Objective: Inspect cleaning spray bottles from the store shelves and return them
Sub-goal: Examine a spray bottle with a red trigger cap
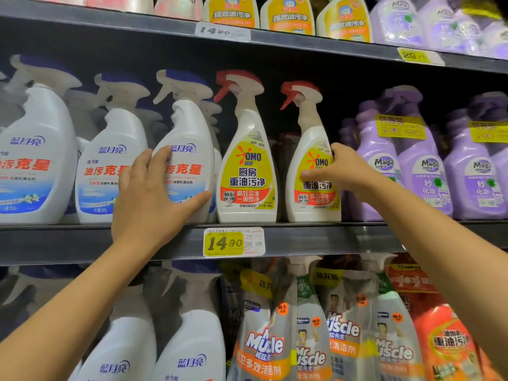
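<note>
While the fingers [336, 151] of the right hand [346, 169] are curled round the three o'clock flank of the red-capped OMO bottle [310, 149], with the thumb laid across its yellow label, a firm grip is made; the bottle is seen upright with its base on the middle shelf [82, 243], and whether it is being taken up or set down cannot be told. The fingers [162, 160] of the left hand [145, 204] are held nearly straight and spread flat on the face of a blue-capped white bottle [192, 127], the thumb reaching toward four o'clock along the lower label; nothing is clasped by them, and that bottle too stands in its row.

At nine o'clock of the gripped bottle a second OMO bottle [247, 160] is ranged just beside it; further toward nine o'clock other white bottles [110, 133] are lined up; at three o'clock purple bottles [384, 166] are stood; a yellow price tag [225, 243] is fixed to the shelf edge at six o'clock.

No bottle is held clear of the shelves, so no inspection is judged to be under way in the hand; every bottle in view is in its place; how many have been checked cannot be read; the handling of these two bottles, at the least, is judged to be left.
</note>
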